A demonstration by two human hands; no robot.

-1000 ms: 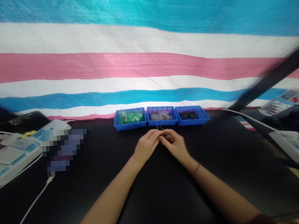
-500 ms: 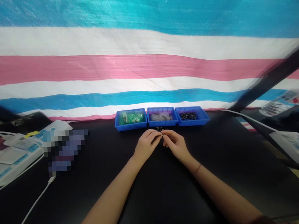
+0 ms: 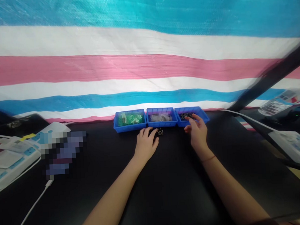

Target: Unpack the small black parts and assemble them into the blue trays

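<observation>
My left hand (image 3: 145,144) rests on the black table with its fingers spread, beside a small pile of dark and silvery parts (image 3: 160,131). Over the near edge of the right blue bin (image 3: 204,117), my right hand (image 3: 198,131) reaches with fingers apart, close to the small black parts (image 3: 182,116) inside. Nothing shows between its fingers. The middle blue bin (image 3: 162,124) holds clear plastic bags or pieces. In the left blue bin (image 3: 130,128) lie green items in clear wrapping.
White power strips (image 3: 56,129) with cables lie at the left, near a blurred, pixelated object (image 3: 66,152). Another white power strip (image 3: 290,145) and a plastic bottle (image 3: 272,105) are at the right. A striped sheet (image 3: 137,67) hangs behind the bins.
My hands, which were together with a tiny part at their fingertips, have separated. The right hand has moved right to the right bin; the left hand has opened and lowered beside the pile.
</observation>
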